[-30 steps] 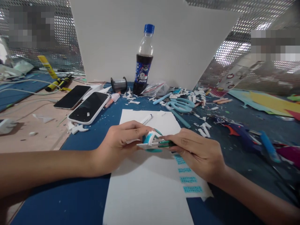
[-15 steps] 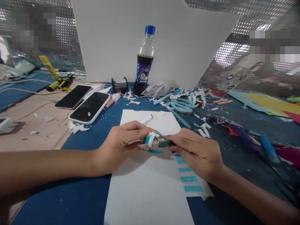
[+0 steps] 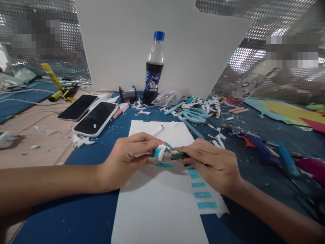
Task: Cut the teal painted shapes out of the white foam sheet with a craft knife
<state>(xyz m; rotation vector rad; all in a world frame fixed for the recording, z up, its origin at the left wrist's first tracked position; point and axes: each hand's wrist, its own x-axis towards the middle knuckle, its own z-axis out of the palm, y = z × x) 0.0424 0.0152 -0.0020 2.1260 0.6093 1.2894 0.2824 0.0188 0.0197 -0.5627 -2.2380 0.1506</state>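
Note:
My left hand (image 3: pixel 127 157) pinches a small white and teal foam piece (image 3: pixel 160 153) just above a white sheet (image 3: pixel 157 200) on the blue mat. My right hand (image 3: pixel 215 166) is closed on a dark green cutter (image 3: pixel 179 156), whose tip meets the foam piece. Both hands nearly touch at the centre. A white pen (image 3: pixel 157 130) lies on the sheet just beyond my left fingers. Several teal dotted strips (image 3: pixel 200 189) lie on the sheet under my right wrist.
A cola bottle (image 3: pixel 153 69) stands at the back before a white board. Two phones (image 3: pixel 95 118) lie at the left. Light blue scissors (image 3: pixel 194 115), foam scraps, a wire spool (image 3: pixel 127 93) and a blue glue gun (image 3: pixel 261 149) lie around the mat.
Both hands stay together on the foam piece and cutter, with only slight shifts. The view has tilted a little.

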